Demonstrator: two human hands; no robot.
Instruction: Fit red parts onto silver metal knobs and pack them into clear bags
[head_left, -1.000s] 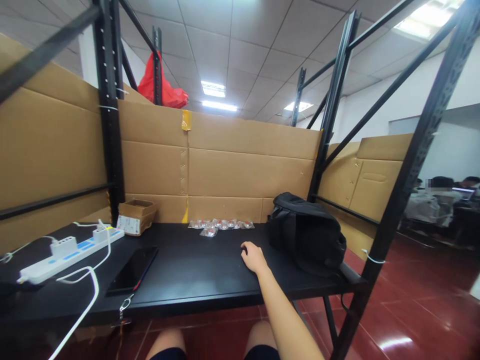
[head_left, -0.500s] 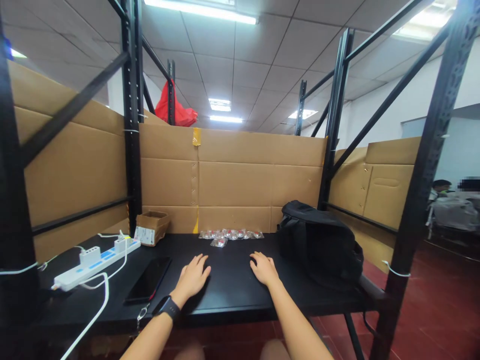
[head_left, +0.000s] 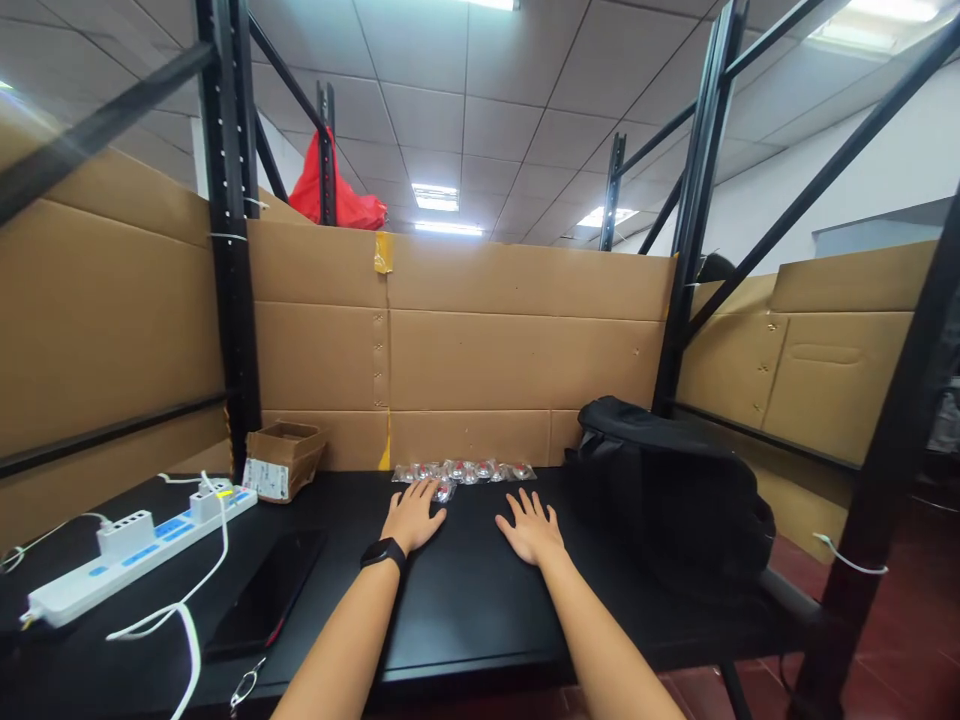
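Both of my hands lie palm down on a black table (head_left: 465,610). My left hand (head_left: 413,516), with a black watch on its wrist, has its fingers stretched toward a row of small clear packets with red parts (head_left: 465,471) by the cardboard back wall; its fingertips reach the nearest packet. My right hand (head_left: 531,528) rests flat with fingers spread, a little short of the packets. Neither hand holds anything.
A black bag (head_left: 675,490) sits at the right of the table. At the left lie a black phone (head_left: 266,595), a white power strip (head_left: 135,545) with cables, and a small open cardboard box (head_left: 281,460). Cardboard walls and black rack posts enclose the table.
My left hand came into view and moved forward to the packets. My right hand slid slightly forward and spread its fingers. The view moved closer to the table.
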